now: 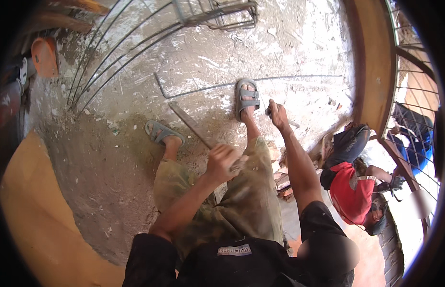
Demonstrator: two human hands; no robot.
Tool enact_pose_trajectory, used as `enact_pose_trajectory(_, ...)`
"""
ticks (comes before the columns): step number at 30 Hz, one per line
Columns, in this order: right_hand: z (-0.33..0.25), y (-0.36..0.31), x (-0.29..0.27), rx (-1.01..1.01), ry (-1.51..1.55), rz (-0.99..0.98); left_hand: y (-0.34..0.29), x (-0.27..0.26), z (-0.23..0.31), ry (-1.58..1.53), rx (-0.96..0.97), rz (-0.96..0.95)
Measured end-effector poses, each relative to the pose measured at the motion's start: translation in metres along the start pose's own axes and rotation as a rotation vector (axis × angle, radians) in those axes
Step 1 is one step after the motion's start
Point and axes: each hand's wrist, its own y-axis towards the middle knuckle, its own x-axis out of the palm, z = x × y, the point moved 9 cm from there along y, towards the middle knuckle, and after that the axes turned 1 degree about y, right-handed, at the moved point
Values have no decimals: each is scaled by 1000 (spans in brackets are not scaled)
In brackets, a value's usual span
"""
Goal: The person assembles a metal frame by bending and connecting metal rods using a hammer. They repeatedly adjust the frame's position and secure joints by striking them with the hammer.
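My left hand (223, 161), in front of my knees, is closed around a long, narrow metal bar (191, 123) that slants away to the far left. Something pale and crumpled-looking shows at the palm side; its kind is unclear. Farther out on the right, my right hand (278, 115) has its fingers curled around a small dark object (268, 111), too small to name. A thin steel rod (203, 89) with a bent left end lies on the ground beyond both hands. My right sandal (247, 98) rests across that rod.
A wire-frame cage of steel rods (222, 14) lies at the far side, with several curved rods (118, 56) to its left. An orange object (44, 56) stands far left. On the right, a person in a red shirt (350, 193) is beside a metal grille (414, 81). Rubble (283, 179) lies near my right leg.
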Motion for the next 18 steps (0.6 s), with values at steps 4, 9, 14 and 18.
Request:
enact_pose_trajectory(4,116,49,-2,126,145,76,-21,-22,5,18,-98,162)
enact_pose_trajectory(9,121,103,16,266,-77,23,-71,1,4,107,-188,16)
enact_pose_trajectory(14,136,125,13,201,-264,47,-79,4,2,119,-296,94)
enact_pose_trajectory(18,159,131,12,298,-526,-26,-61,-37,-4,103,-364,204)
